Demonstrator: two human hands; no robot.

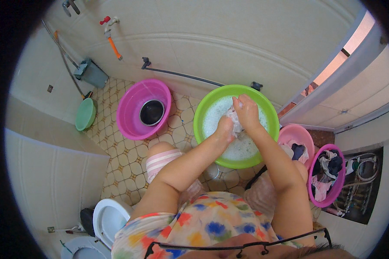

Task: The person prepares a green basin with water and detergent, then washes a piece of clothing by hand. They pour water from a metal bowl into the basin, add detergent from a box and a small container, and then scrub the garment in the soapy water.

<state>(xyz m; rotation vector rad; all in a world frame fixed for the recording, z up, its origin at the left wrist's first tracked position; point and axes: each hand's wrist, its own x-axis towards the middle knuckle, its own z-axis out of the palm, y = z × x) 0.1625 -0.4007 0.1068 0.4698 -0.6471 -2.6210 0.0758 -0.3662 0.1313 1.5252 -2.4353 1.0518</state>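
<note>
A wet, pale piece of cloth (235,120) is bunched between my two hands, over a round green basin (197,125) of foamy water (214,118). My left hand (224,130) grips the cloth from the near left side, fingers closed around it. On the far right side of the cloth, my right hand (246,111) is also closed, its fingers curled at the top. What kind of garment the cloth is, I cannot make out.
Left of the green basin stands a pink basin (124,110) with a dark bowl (152,113) inside. To the right are a light pink basin (299,131) and a magenta basin (340,181) with clothes. A tap (112,21), grey bin (92,74), small green basin (86,115) and toilet (110,220) surround me.
</note>
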